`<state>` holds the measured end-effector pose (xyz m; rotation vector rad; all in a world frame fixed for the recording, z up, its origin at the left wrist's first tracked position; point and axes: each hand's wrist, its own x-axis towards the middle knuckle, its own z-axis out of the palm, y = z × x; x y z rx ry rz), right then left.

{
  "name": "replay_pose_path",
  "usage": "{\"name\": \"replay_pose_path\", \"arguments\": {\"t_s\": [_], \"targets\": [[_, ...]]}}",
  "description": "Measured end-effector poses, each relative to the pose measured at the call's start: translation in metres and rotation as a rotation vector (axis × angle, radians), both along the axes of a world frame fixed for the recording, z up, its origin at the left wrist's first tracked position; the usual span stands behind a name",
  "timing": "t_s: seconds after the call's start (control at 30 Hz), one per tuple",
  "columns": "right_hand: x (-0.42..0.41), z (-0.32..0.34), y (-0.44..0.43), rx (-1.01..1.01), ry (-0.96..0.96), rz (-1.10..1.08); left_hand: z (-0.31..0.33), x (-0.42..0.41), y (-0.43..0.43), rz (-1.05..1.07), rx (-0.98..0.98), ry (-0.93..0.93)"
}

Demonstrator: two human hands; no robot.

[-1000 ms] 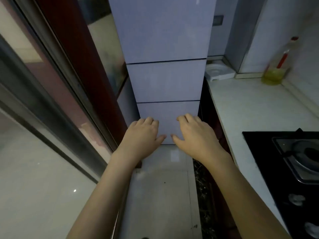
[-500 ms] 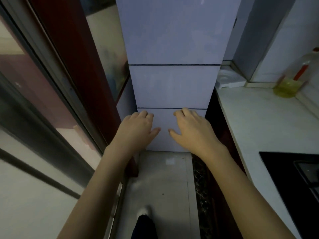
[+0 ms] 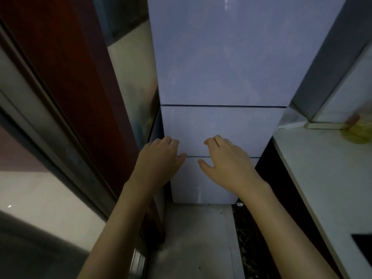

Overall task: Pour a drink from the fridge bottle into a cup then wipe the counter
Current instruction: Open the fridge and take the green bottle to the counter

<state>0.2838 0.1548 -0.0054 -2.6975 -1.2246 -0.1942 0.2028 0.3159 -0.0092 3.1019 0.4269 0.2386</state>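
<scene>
A tall pale fridge with three closed doors fills the centre of the head view. My left hand hovers in front of the left edge of the middle door, fingers loosely curled and holding nothing. My right hand is beside it near the seam between the middle and bottom doors, fingers also relaxed and empty. Whether the fingertips touch the door I cannot tell. No bottle from the fridge and no cup are in view.
A white counter runs along the right, with a blurred yellow bottle at its back and a black hob corner. A dark red door frame and sliding glass door stand on the left. Grey floor tiles lie below.
The view has moved closer to the fridge and swung left. Both hands have risen from the bottom door to the middle door, and their fingers have curled more.
</scene>
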Motion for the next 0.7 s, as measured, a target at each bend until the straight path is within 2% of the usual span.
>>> {"name": "replay_pose_path", "arguments": {"t_s": [0.33,0.7], "targets": [[0.093,0.022,0.041,0.033,-0.047,-0.02,0.02,0.099,0.051,0.018,-0.027,-0.038],[0.21,0.065,0.123,0.127,-0.124,0.148,0.061,0.19,0.112,0.182,0.026,-0.162]]}}
